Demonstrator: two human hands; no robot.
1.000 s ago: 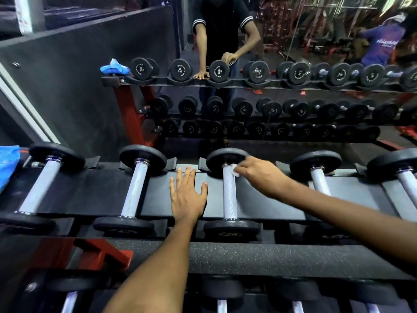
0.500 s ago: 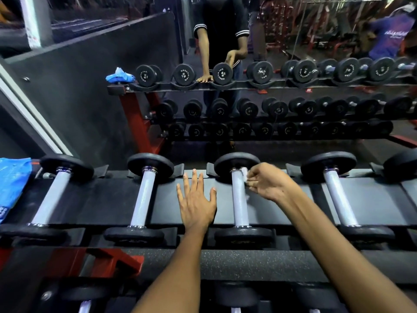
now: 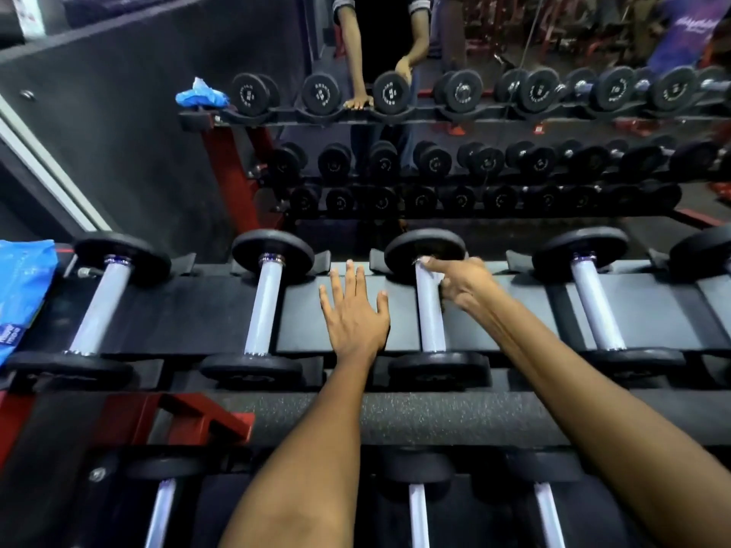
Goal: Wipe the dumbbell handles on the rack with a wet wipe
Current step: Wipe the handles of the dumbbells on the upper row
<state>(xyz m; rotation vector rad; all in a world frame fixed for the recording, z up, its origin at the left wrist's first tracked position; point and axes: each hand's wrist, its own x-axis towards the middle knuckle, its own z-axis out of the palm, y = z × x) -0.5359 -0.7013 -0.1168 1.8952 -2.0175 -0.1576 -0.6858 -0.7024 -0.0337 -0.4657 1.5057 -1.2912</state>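
Change: since half a second ago the right hand's fingers have reached further up the handle, to just under the far plate; the left hand stays flat in the same spot.
Blue packet (image 3: 21,294): left edge of the frame, lying on the end of the rack (image 3: 190,310).
Left dumbbells: two lie across the rack's top shelf in the left half, silver handles pointing away from the camera, black plates at each end.
Left hand (image 3: 354,310): centre of the frame, palm down on the black shelf, fingers straight and spread, between the second dumbbell and the third; it holds nothing.
Third dumbbell (image 3: 430,310): just right of centre, its handle bare below the fingers.
Wet wipe (image 3: 429,276): white, pressed against the upper end of that handle.
Right hand (image 3: 461,282): fingers curled round the wipe, pinching it onto the handle.
Fourth dumbbell (image 3: 593,306): right of frame, untouched.
Mirror (image 3: 435,112): upper half, reflecting the rack and the person.
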